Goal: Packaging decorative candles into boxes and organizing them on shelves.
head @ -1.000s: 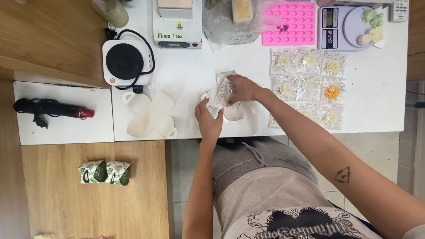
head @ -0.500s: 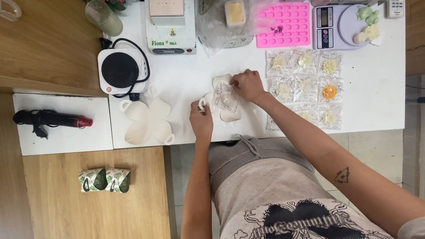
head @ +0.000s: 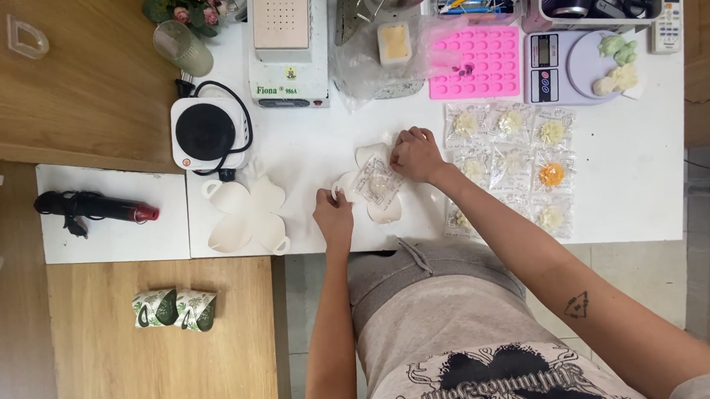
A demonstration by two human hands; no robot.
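White table (head: 319,136): hotplate (head: 206,132), pink mould (head: 477,51) ring both hands' flat box (head: 371,192)

The clear, glossy plastic sachet (head: 377,182) lies on a matt cream paper box blank (head: 371,192). A second matt paper blank (head: 247,216) rests near the smooth white table's (head: 637,176) front edge. The pink silicone mould (head: 475,51) looks matt; the hotplate (head: 206,132) is black-topped in glossy white casing. The side counter (head: 81,76) is grained wood.
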